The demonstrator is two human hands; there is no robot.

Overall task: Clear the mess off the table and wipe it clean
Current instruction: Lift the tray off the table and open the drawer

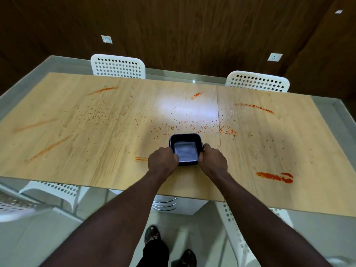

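A dark square tray (185, 149) with nothing in it sits on the light wooden table (96, 170), near the front edge at the middle. My left hand (162, 160) grips its left side and my right hand (212, 159) grips its right side. Small orange-red crumbs (185, 124) lie scattered just beyond the tray and further left (96, 114). Orange-red smears mark the wood: a thick one at the front right (275, 177), thinner ones at the back (197, 95) and along the left (48, 148).
Two white perforated chairs (117, 66) (257, 81) stand at the table's far side, against a dark wood wall. More white chairs (50, 189) are tucked at the near side, one at the near right (235, 232). My feet (152, 235) stand on the pale floor.
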